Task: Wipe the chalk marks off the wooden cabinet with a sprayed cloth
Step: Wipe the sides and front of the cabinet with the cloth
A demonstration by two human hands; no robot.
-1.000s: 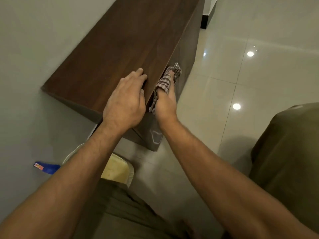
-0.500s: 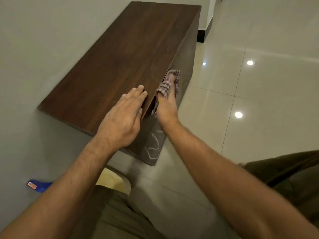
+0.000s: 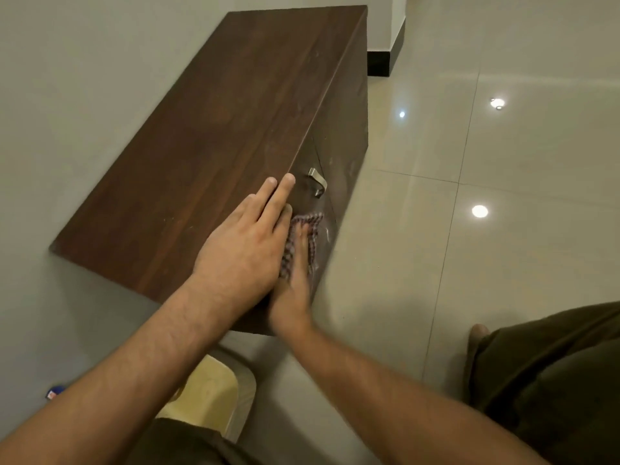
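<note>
A home interior: glossy tiled floor (image 3: 503,229), plain wall (image 3: 84,78), dark wooden cabinet (image 3: 218,146).

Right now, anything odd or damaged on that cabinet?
No damage visible. Faint white chalk scribbles mark the cabinet front beside the cloth, below the handle. Pale smudges sit further along the front; the top shows small specks.

No legible txt; blue item (image 3: 55,391) label unreadable.
</note>
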